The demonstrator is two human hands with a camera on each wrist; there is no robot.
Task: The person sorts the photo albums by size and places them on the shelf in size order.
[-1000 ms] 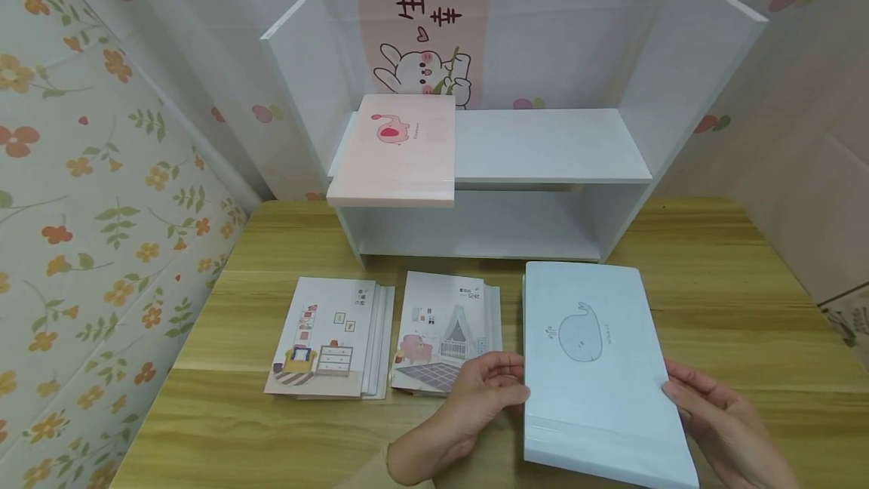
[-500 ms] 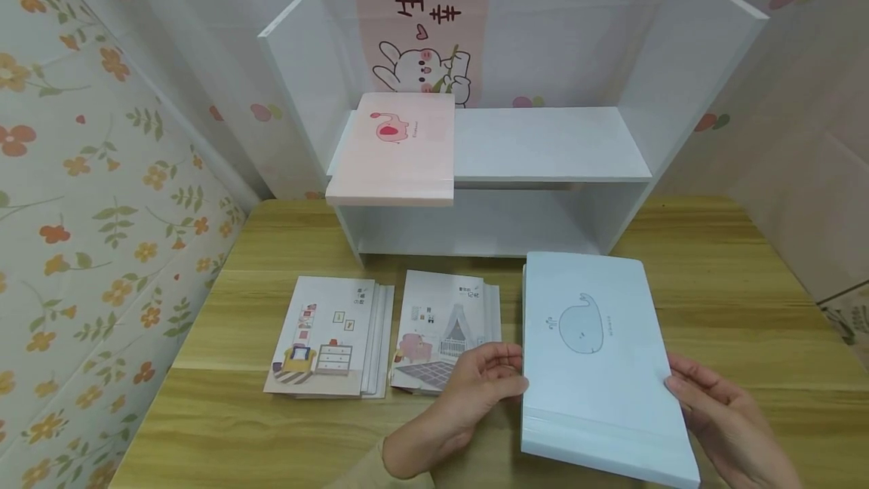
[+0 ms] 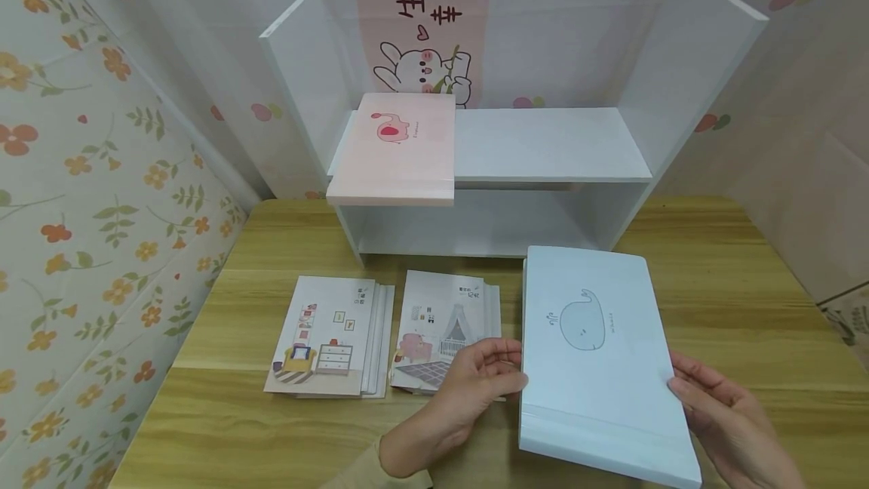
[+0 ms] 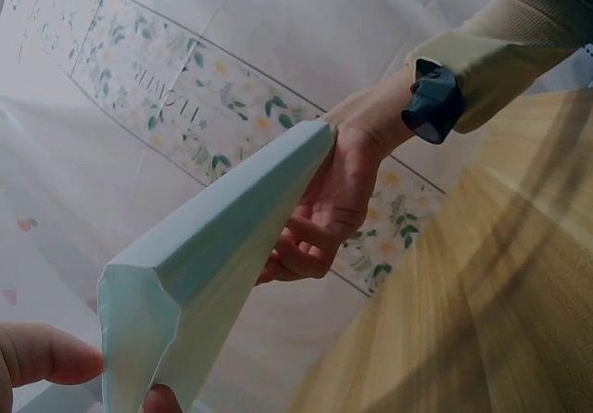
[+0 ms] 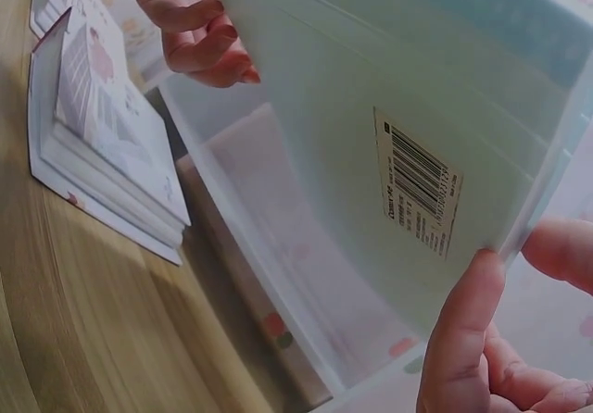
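A light blue folder with a whale drawing [image 3: 597, 361] is held above the table by both hands. The left hand [image 3: 468, 398] pinches its left edge, and the right hand [image 3: 729, 417] pinches its right edge. In the right wrist view the folder's underside [image 5: 324, 107] bears a barcode label [image 5: 417, 181], with the right hand's thumb and fingers [image 5: 463, 339] at its edge. The left wrist view shows the folder's thick spine side [image 4: 232, 209] slanting between the two hands.
A white shelf [image 3: 550, 143] stands at the back with a pink elephant folder [image 3: 400, 149] lying on its upper board, jutting over the front. Two stacks of books, the left one [image 3: 326, 338] and the middle one [image 3: 444, 330], lie on the wooden table [image 3: 224, 429].
The blue folder's far end has moved slightly up and away, toward the shelf. Both hands keep their grip and have shifted only a little.
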